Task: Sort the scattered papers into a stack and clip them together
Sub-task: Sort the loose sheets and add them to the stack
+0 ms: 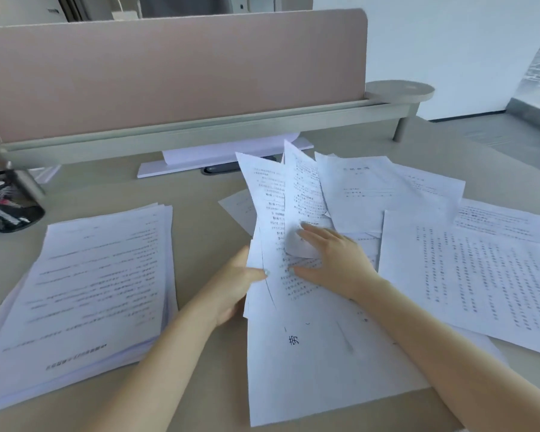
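The left hand [231, 291] grips the left edge of a few raised sheets [270, 213], thumb on top, fingers hidden behind. The right hand [331, 260] lies spread on those same sheets, fingertips curling a page corner. More loose papers [480, 269] fan out to the right of that hand on the desk [200, 198]. A squared-up stack [88, 291] sits well left of both hands, near a mesh pen holder [7, 207]

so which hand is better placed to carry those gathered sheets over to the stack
Left. The left hand already grips the gathered sheets and is nearer the stack; the right hand only rests on them.
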The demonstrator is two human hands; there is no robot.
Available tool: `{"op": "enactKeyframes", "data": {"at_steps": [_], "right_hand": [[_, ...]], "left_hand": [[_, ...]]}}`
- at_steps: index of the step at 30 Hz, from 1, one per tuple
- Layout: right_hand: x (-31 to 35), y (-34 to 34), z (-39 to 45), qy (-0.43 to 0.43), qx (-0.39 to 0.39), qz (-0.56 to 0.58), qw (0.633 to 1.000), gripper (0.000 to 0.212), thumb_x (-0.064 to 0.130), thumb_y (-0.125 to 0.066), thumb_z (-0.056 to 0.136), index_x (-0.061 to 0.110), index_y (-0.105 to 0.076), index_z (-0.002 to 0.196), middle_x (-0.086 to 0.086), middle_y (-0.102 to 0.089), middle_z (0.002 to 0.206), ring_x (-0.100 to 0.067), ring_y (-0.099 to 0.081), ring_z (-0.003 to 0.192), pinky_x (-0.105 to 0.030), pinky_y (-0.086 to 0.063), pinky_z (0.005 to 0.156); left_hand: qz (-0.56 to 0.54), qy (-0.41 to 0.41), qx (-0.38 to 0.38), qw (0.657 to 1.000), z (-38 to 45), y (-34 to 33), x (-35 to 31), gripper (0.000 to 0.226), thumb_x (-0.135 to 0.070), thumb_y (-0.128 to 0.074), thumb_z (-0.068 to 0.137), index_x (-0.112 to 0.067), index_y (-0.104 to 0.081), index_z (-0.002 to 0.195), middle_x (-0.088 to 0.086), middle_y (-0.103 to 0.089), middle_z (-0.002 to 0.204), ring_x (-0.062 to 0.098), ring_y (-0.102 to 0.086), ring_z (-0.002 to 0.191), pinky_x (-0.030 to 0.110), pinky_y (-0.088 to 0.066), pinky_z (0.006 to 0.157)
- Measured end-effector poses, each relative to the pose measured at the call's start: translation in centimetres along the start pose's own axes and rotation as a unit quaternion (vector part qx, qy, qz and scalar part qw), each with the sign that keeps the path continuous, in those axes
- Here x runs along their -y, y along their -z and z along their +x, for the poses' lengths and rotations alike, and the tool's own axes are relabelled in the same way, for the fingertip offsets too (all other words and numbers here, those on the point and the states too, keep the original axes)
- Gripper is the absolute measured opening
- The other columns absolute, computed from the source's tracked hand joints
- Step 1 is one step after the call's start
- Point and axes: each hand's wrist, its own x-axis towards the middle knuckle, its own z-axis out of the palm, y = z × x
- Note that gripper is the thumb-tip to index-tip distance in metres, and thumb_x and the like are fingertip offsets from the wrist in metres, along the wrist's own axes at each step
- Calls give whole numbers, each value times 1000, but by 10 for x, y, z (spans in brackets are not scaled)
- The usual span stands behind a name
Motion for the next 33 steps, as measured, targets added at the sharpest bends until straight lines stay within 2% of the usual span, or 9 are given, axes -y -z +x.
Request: {"op": "enactKeyframes", "data": {"at_steps": [5, 10, 15, 19, 22, 25, 28, 30, 33], "right_hand": [[1, -6, 8, 27, -120, 25, 992, 43, 32, -64, 83, 24, -59, 125, 13, -53, 138, -17, -57, 120, -34, -51, 85], [8, -4, 16, 31, -254, 39, 966, 16, 15, -60, 76, 20, -74, 82, 7, -75, 88, -18, -72, 72, -34, -56, 49], [30, -2, -16, 55, -95, 148, 983, 15, 21, -61, 82, 22, -72, 92, 19, -71, 104, -4, -65, 94, -28, -53, 80], [45, -9, -46, 88, 19, 207, 974, 30, 37, -49, 78, 26, -73, 94, 19, -72, 99, 2, -66, 92, -26, -52, 84], [47, 0, -49, 71, 90, 304, 946, 25, 36, -51, 78, 31, -73, 89, 14, -74, 97, 0, -66, 92, -24, -50, 87], [32, 17, -38, 40, 18, 344, 938, 14, 31, -57, 86, 41, -66, 94, 18, -68, 112, 0, -60, 109, -23, -46, 95], [-15, 30, -9, -100, -102, 162, 976, 42, 36, -61, 87, 31, -54, 128, 13, -46, 143, -10, -40, 135, -27, -32, 108], [-50, 32, 7, -192, -30, 25, 981, 71, 45, -60, 85, 25, -29, 147, 4, -21, 158, -19, -16, 146, -41, -15, 118], [-77, 29, 17, -243, 47, -35, 968, 82, 57, -52, 86, 24, -15, 151, 2, -6, 161, -22, -2, 148, -50, -5, 117]], "left_hand": [[12, -12, -18, 1000, -4, 1, 5, 38, 4, -45, 92, -28, -57, 109, -6, -69, 106, 7, -68, 90, 23, -53, 70], [-42, -17, -31, 998, -7, 4, 7, 38, 7, -44, 90, -21, -59, 111, -4, -72, 98, 9, -71, 81, 22, -54, 61], [-138, 16, -64, 988, -6, 16, 8, 35, -10, -57, 85, -13, -62, 119, 5, -74, 91, 17, -72, 74, 26, -53, 60], [-203, 34, -17, 978, -8, 18, -4, 38, -42, -45, 93, -18, -75, 89, 6, -75, 83, 17, -71, 69, 20, -51, 54], [-75, 70, -57, 993, -4, 12, -6, 14, -24, -55, 93, -18, -66, 98, -10, -70, 76, 5, -65, 81, 18, -49, 71], [36, 59, -98, 993, 6, 8, 2, 26, -1, -52, 89, -14, -64, 109, -3, -70, 91, 15, -65, 90, 29, -52, 81], [44, 51, -115, 991, 3, 6, 3, 33, 3, -49, 88, -18, -63, 109, -2, -67, 102, 15, -60, 97, 28, -49, 83], [32, 37, -116, 992, 0, 7, 5, 33, 2, -48, 89, -25, -61, 101, -10, -64, 97, 5, -58, 91, 19, -45, 73], [13, 3, -109, 994, -7, 7, 6, 28, -5, -50, 93, -31, -55, 102, -21, -58, 93, -4, -52, 89, 13, -35, 65]]}}
